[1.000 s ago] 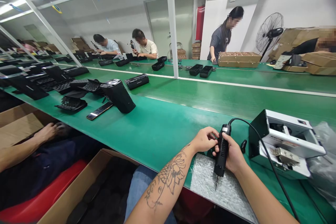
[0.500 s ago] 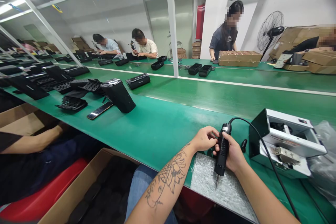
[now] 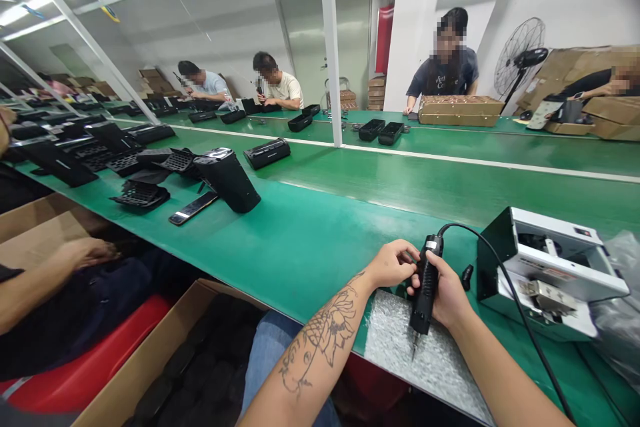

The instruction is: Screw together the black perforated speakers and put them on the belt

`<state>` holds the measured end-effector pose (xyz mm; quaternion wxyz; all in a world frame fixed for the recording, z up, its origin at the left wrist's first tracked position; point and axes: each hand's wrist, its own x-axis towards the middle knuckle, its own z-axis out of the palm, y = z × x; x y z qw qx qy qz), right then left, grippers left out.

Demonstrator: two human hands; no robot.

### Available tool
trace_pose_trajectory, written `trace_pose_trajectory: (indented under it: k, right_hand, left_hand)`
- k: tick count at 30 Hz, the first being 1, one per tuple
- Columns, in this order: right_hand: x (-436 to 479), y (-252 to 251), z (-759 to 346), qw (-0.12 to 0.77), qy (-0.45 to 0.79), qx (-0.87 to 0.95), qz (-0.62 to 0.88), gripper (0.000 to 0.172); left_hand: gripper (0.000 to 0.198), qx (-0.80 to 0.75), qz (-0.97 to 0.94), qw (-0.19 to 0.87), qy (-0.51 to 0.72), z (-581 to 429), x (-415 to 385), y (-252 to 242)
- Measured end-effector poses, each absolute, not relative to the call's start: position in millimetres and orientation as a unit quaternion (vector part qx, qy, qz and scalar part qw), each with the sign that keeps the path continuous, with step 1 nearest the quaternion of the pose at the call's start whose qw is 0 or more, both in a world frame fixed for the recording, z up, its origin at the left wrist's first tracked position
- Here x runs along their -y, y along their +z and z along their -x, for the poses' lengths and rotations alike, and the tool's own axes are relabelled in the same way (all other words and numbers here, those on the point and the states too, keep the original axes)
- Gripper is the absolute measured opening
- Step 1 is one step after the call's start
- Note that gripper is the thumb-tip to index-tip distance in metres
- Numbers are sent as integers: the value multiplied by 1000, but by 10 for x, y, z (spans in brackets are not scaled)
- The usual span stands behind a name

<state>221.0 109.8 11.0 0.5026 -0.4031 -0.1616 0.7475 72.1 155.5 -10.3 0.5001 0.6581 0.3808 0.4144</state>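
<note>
My right hand (image 3: 447,287) is wrapped round a black electric screwdriver (image 3: 426,287), its bit pointing down over a bubble-wrap sheet (image 3: 390,333). A black cable (image 3: 505,267) runs from the tool's top. Close against the tool's left side is my left hand (image 3: 395,263), thumb and fingers drawn together; whatever they hold, if anything, is hidden. A small black part (image 3: 467,277) lies right of my right hand. Farther right stands a white and black machine (image 3: 555,267) with a metal mechanism at its front.
Black housings (image 3: 227,180) and a flat dark device (image 3: 194,207) lie left on the green table (image 3: 300,247). A co-worker's hand (image 3: 90,251) is at the far left, above a carton (image 3: 145,353). Across the belt, people work near a cardboard box (image 3: 460,111).
The co-worker's hand at the left has come into view, over the lap. The person behind the cardboard box has turned and leaned forward. My hands and the screwdriver keep their pose.
</note>
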Motion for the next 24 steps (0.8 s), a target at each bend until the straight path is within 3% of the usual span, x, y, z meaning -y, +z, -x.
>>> trace_pose_trajectory:
  k: [24]
  right_hand:
    - [-1078, 177, -2180, 506, 742, 151, 413, 23]
  left_hand:
    - [26, -373, -663, 494, 421, -717, -1551, -101]
